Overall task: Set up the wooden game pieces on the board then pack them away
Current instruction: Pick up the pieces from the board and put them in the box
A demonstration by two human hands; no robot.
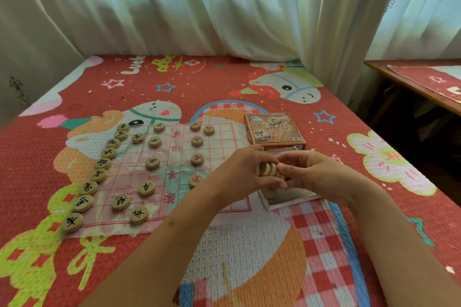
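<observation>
The left hand (245,172) curls its fingers round one end of a short stack of wooden xiangqi discs (269,169), held sideways so the discs' rims show. The right hand (311,172) meets it from the other side, fingertips pinching the stack's far end, so the two hands grip it between them. They hang just past the right edge of the paper xiangqi board (174,154), over the open box tray (282,200), which lies right against that edge; what the tray holds is mostly hidden by the hands. Beyond the tray, by the board's far right corner, sits the printed box lid (273,129) marked with Chinese characters. On the board itself, a column of nine discs (99,173) with black characters runs down the left edge. Two discs stand one file inward from it and a line of five follows further in, all lying flat. Five more discs (197,159) lie past the central river lettering, on the board's right half. The board rests on a red cartoon-printed cover (249,257) that spreads out on all sides of it. White patterned curtains (199,7) hang behind the board's far side, and a wooden counter (411,87) stands well off to its right.
</observation>
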